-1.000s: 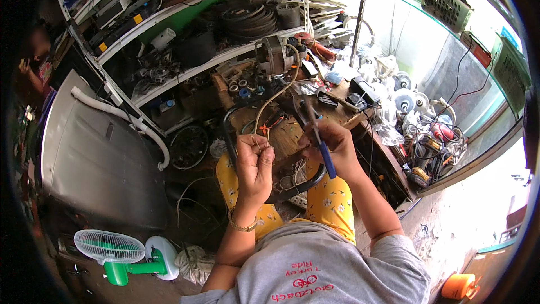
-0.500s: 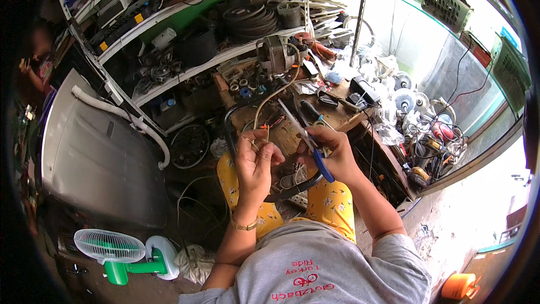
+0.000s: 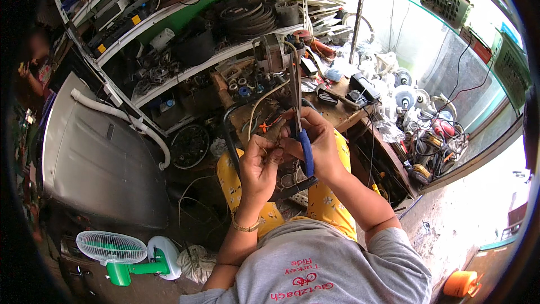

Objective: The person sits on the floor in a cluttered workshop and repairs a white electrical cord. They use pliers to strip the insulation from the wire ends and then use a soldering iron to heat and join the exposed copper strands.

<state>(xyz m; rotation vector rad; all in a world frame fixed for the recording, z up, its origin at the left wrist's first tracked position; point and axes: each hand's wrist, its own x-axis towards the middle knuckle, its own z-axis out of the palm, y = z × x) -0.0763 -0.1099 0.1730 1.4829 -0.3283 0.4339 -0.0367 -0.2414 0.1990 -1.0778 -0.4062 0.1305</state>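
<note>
Pinched in my left hand (image 3: pixel 258 168) is the end of a beige cable (image 3: pixel 254 110), which runs up to a metal motor (image 3: pixel 273 55) on the workbench. My right hand (image 3: pixel 322 145) grips scissors (image 3: pixel 307 153) with blue handles, the blades pointing up and away from me. The right thumb and fingertips meet the left fingertips at the cable end. Fingers hide the very tip of the cable. Beyond my hands, pliers with orange-red handles (image 3: pixel 270 124) lie on the bench.
A black tubular frame (image 3: pixel 230 129) stands around my knees. White and clear plastic parts (image 3: pixel 388 90) are heaped at the right, tangled with wires. Loaded shelves (image 3: pixel 169 87) rise at the back. At the left are a metal panel (image 3: pixel 107 152) and a green fan (image 3: pixel 112 247).
My right hand has moved left and up against the left hand. The scissors have swung from slanting left to nearly upright. My left hand has shifted slightly right, still pinching the cable.
</note>
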